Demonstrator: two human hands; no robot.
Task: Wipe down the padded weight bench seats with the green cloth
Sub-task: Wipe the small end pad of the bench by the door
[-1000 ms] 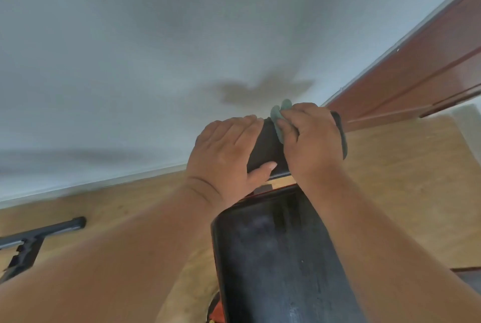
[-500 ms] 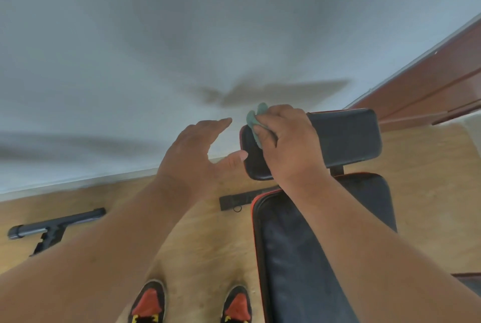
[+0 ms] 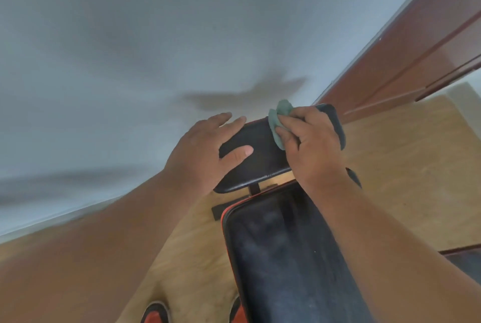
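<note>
Two hands are working at the small head pad (image 3: 256, 156) of the bench. The right hand (image 3: 311, 144) grasps the bunched green cloth (image 3: 279, 119) and presses it against the pad's upper face, near the far edge. The left hand (image 3: 205, 149), which half a second ago hovered clear of the pad with fingers spread, now lies on the pad's left end: fingers extended over the far edge, thumb flat on the face, not clenched. A second ago it braced the pad in the same manner. The likely reading is that the pad is being steadied again for a further wiping stroke, so this pad is not yet finished.

The long back pad (image 3: 294, 265), black with a red border, lies just below the head pad and shows dull, streaky patches; whether that is dust or moisture cannot be determined. Beneath is a wooden floor (image 3: 406, 166). A pale wall (image 3: 182, 36) fills the upper view, a reddish-brown door (image 3: 416, 57) stands at the right, and red-and-black shoes (image 3: 156, 313) show at the bottom edge.
</note>
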